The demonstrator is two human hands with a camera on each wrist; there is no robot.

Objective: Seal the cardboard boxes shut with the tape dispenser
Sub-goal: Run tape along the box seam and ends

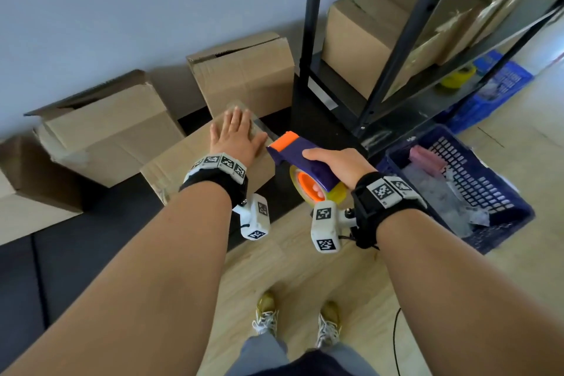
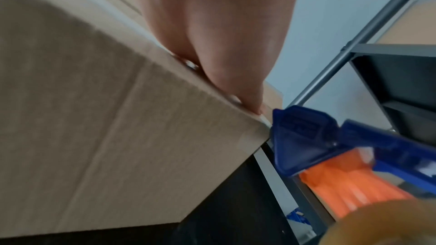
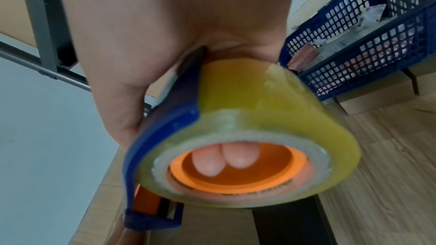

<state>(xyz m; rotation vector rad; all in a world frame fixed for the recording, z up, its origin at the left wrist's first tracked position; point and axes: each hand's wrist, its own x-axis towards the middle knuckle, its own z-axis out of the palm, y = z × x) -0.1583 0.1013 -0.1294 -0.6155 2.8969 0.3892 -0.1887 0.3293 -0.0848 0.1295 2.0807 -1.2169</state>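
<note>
Head view: on the wood floor (image 1: 305, 259) by a metal rack (image 1: 396, 49), my left hand (image 1: 235, 136) presses flat on the cardboard box (image 1: 183, 162). Left wrist: the tape dispenser (image 2: 306, 137) meets its right corner. Right wrist: my right hand (image 3: 165, 44) grips it, fingers (image 3: 235, 156) in the roll (image 3: 259, 109); core print unreadable.

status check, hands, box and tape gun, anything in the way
Left hand flat on cardboard box top. Right hand grips tape dispenser, nose at box's right edge. Nothing blocking; blue basket off right.
</note>
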